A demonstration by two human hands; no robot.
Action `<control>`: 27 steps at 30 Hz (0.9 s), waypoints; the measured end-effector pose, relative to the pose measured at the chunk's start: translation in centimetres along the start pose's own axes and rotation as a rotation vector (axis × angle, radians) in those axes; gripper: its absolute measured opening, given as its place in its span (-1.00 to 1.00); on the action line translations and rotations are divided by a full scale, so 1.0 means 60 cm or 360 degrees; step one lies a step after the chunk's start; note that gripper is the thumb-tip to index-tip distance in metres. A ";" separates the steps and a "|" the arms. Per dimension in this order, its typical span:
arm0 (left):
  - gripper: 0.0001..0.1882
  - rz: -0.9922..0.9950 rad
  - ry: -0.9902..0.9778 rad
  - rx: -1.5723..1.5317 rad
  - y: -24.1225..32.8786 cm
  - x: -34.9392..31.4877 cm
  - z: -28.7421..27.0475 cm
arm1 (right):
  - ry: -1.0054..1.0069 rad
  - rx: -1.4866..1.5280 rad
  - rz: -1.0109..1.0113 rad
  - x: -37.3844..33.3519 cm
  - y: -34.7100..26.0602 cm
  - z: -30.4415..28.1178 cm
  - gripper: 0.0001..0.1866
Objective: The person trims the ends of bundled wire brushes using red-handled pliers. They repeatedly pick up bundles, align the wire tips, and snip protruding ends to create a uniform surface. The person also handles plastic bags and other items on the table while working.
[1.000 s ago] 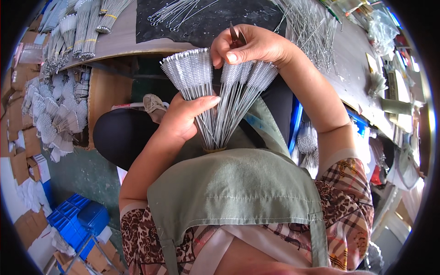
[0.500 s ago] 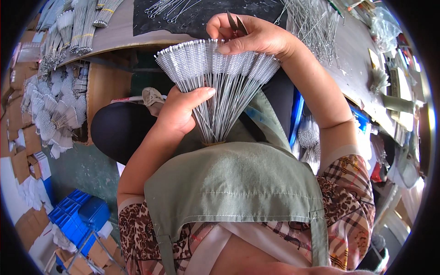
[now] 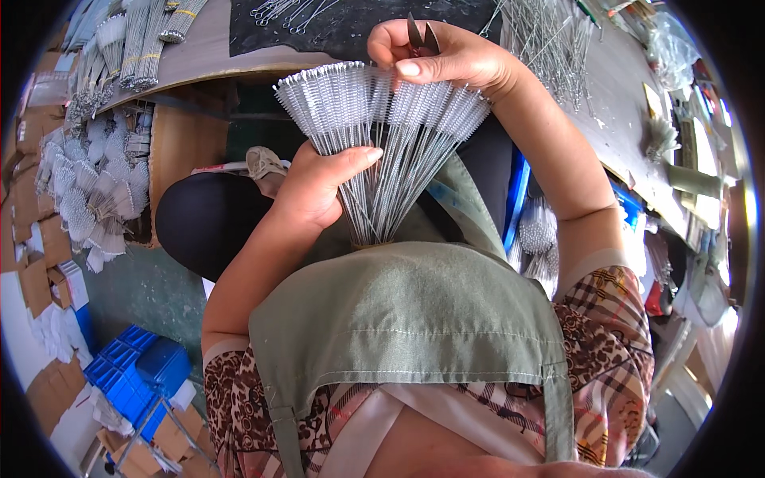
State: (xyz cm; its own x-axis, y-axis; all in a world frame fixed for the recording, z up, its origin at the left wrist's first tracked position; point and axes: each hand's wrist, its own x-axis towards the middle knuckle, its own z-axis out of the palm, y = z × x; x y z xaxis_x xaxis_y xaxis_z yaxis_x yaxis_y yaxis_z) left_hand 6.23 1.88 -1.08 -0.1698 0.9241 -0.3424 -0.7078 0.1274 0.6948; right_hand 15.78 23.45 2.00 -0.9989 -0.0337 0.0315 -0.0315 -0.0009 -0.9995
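A fanned bundle of thin wire tube brushes [image 3: 430, 111] with white bristle heads stands upright over my lap, its wire ends gathered low against the apron. My left hand [image 3: 323, 182] is closed round the left part of the bundle, thumb across the wire stems. At the top, my right hand [image 3: 458, 62] bends over the bristle heads, thumb and fingertips near the brush tips. Small dark-bladed snips [image 3: 422, 40] sit in that hand, blades pointing up and apart, the handles hidden in the palm. Whether the right fingertips also pinch a brush tip cannot be made out.
Bundled wire brushes [image 3: 143, 48] lie on the table's left, loose wires [image 3: 546, 48] on its right. A heap of brush bundles [image 3: 96, 183] hangs beside a cardboard box [image 3: 187, 159]. Blue crates [image 3: 139, 358] stand on the floor at lower left.
My right hand, with the snips, has shifted slightly right along the bristle heads. A gap between the brushes now shows below its fingertips. My left hand keeps its hold, moving slightly right.
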 end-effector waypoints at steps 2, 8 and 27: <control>-0.74 -0.0013 -0.0030 -0.0048 0.005 -0.002 0.005 | 0.0038 -0.0044 -0.0010 -0.002 0.003 -0.003 -0.57; -0.75 0.0034 0.0009 -0.0044 0.000 -0.004 -0.005 | 0.0146 -0.0101 0.0071 -0.004 -0.013 0.014 -0.66; -0.77 0.0094 0.0066 -0.0006 0.009 -0.006 0.012 | 0.0047 -0.0010 0.0052 -0.003 -0.006 0.011 -0.76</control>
State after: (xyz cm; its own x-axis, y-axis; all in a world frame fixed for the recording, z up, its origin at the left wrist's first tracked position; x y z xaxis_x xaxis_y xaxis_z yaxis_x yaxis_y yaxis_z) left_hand 6.41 1.85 -0.12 -0.2396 0.9142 -0.3267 -0.6984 0.0715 0.7122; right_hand 16.00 22.82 2.36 -1.0000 -0.0044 -0.0008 0.0008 0.0062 -1.0000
